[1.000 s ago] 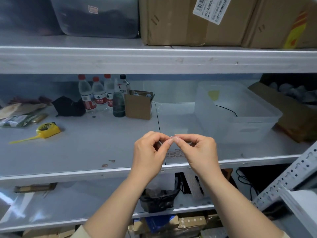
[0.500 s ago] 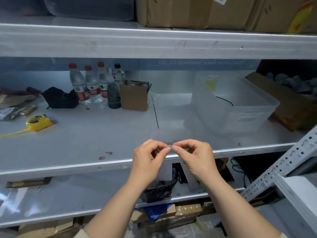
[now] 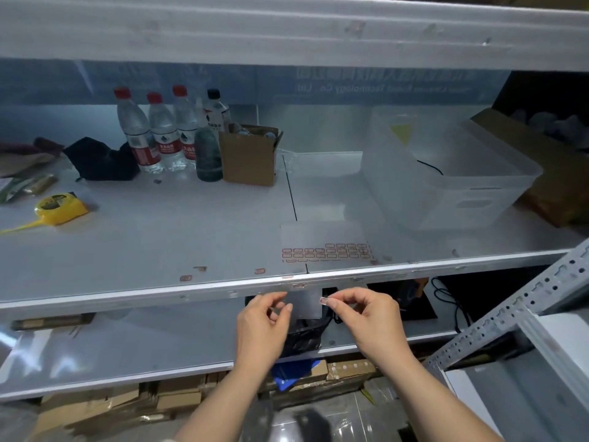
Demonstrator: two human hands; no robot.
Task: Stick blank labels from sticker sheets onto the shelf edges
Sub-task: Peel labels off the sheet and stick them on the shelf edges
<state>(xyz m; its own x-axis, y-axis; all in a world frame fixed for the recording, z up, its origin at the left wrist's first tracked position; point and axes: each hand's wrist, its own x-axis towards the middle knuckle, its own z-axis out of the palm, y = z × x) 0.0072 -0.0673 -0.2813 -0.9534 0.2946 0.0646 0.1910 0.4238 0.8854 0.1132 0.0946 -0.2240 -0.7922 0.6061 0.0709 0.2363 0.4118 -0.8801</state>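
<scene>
Item: shelf-labelling, mid-task.

Sticker sheet (image 3: 325, 248): lay flat on the middle shelf (image 3: 159, 237), close to its front edge, right of centre. Only a few rows of red-outlined labels showed, along its near side; the rest of the sheet looked bare, which suggested a good share had been peeled off, though how many could not be counted.

Shelf edge (image 3: 191, 290): the front lip of the middle shelf carried one small red-outlined label (image 3: 298, 285) near its centre, directly above the hands. Other pale marks along the lip were too blurred to class as labels. Three loose-looking labels (image 3: 259, 271) lay on the shelf surface just behind the lip, left of the sheet; whether stuck or dropped could not be told.

Right hand (image 3: 371, 317): thumb and forefinger pinched a single small label (image 3: 323, 301), held just below the lip, not touching it.

Left hand (image 3: 263, 320): fingers loosely curled beside the right hand, apart from the label; nothing visibly held.

Upper shelf edge (image 3: 287, 33): a few faint marks, none plainly a label.

Judgement: at least one label placed, one in hand awaiting pressing onto the lip, several rows unused on the sheet. Long stretches of lip to left and right looked unlabelled, so most of the task likely remained.
</scene>
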